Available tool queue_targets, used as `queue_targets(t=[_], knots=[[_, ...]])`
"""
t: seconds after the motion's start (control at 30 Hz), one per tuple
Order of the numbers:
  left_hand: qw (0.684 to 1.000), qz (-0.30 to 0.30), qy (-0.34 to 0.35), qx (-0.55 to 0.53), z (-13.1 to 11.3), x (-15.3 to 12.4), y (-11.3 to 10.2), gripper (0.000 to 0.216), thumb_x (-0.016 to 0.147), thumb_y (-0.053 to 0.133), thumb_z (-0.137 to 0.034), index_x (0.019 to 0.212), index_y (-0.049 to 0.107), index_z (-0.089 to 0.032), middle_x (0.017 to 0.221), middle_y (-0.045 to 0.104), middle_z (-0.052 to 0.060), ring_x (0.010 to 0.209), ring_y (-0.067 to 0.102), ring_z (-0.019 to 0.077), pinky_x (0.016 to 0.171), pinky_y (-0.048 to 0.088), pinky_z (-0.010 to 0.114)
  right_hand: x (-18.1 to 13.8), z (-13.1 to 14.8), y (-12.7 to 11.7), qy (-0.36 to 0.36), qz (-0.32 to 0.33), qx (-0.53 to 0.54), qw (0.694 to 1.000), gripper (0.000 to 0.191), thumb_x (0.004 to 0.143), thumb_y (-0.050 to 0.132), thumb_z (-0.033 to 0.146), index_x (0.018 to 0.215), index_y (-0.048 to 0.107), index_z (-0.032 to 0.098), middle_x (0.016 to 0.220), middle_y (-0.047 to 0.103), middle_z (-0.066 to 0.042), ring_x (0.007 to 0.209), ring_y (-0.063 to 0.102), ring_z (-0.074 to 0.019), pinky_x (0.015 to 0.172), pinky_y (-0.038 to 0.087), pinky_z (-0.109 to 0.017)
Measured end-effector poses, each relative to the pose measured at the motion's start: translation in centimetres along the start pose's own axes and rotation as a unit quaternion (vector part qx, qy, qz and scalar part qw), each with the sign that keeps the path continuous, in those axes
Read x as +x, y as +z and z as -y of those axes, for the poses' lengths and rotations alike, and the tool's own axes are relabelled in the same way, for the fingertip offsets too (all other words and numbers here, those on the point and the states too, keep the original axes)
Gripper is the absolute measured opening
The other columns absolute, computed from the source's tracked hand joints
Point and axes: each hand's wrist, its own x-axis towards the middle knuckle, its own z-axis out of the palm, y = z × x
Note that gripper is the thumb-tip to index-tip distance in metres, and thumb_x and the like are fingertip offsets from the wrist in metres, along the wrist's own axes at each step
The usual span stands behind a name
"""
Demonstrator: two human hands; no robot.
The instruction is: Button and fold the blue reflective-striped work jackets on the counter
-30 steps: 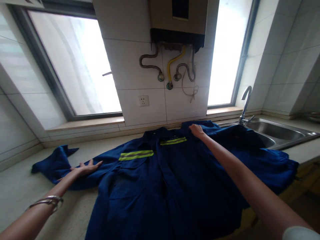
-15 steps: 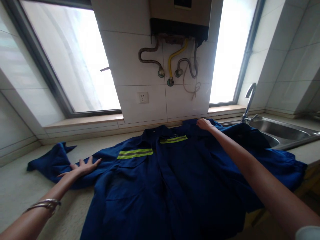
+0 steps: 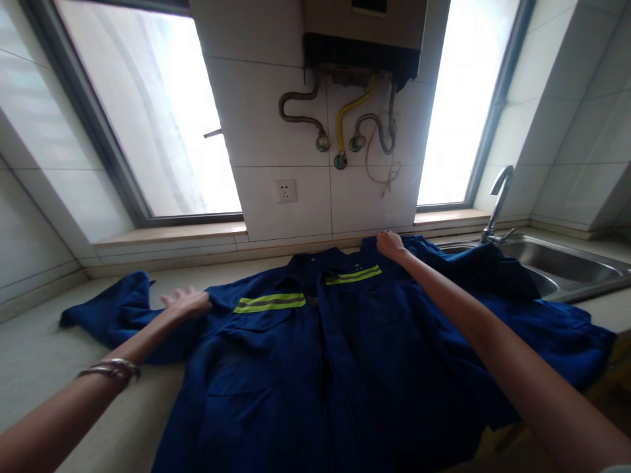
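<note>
A dark blue work jacket (image 3: 276, 368) with yellow-green reflective strips across the chest lies spread on the counter, collar toward the wall. My left hand (image 3: 186, 303) rests on its left-side sleeve close to the shoulder, fingers apart and slightly blurred; a metal bangle circles that wrist. At the far edge of the jacket, my right hand (image 3: 391, 244) is closed on the cloth near the right-side shoulder. The sleeve on that side lies bunched toward the sink, and its cuff reaches the counter's front edge.
A steel sink (image 3: 566, 263) with a faucet (image 3: 500, 197) lies at the right. A water heater (image 3: 362, 46) with pipes hangs on the tiled wall between two windows, above a wall socket (image 3: 286, 191). Pale counter (image 3: 29, 368) shows at the left.
My left hand has slid along the sleeve toward the shoulder. My right hand has shifted slightly left with the cloth. The view has moved a little.
</note>
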Motion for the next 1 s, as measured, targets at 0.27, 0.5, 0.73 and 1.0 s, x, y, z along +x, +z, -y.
queue_targets(t=[0.27,0.5,0.73,1.0], knots=[[0.957,-0.047,0.282,-0.051,-14.6,1.3,1.4,0.068,0.077,0.058,-0.012,0.141,0.036,-0.010,0.138,0.047,0.014,0.123,0.045,0.0222,0.101,0.034,0.026,-1.3,13.8,5.0,-0.295,0.081,0.129,0.943,0.062,0.081,0.051,0.015,0.142,0.041,0.023,0.141,0.047,-0.007,0.123,0.048,-0.0228,0.100,0.040,-0.033],[0.970,-0.076,0.220,-0.075,-17.1,1.8,3.0,0.051,0.082,0.057,-0.020,0.130,0.046,-0.007,0.127,0.054,0.022,0.119,0.051,0.0283,0.097,0.039,0.035,-3.7,15.0,8.9,-0.139,0.066,0.163,0.975,0.048,0.088,0.044,0.026,0.136,0.046,0.031,0.139,0.046,-0.008,0.125,0.042,-0.0286,0.096,0.040,-0.045],[0.985,-0.056,0.120,-0.108,-20.1,2.0,4.1,0.033,0.090,0.039,-0.024,0.097,0.068,-0.011,0.099,0.067,0.021,0.094,0.065,0.0303,0.074,0.049,0.036,-4.0,14.5,9.1,-0.080,0.109,0.159,0.978,0.052,0.092,0.038,0.032,0.144,0.034,0.028,0.149,0.034,-0.008,0.132,0.034,-0.0331,0.103,0.029,-0.050],[0.986,-0.046,0.117,-0.114,-22.6,1.7,6.8,0.055,0.088,0.038,-0.034,0.141,0.040,-0.017,0.144,0.038,0.022,0.132,0.034,0.0408,0.100,0.029,0.061,-6.6,13.3,9.2,-0.078,0.092,0.151,0.981,0.052,0.092,0.038,0.036,0.142,0.035,0.026,0.149,0.034,-0.008,0.134,0.032,-0.0344,0.105,0.027,-0.049]])
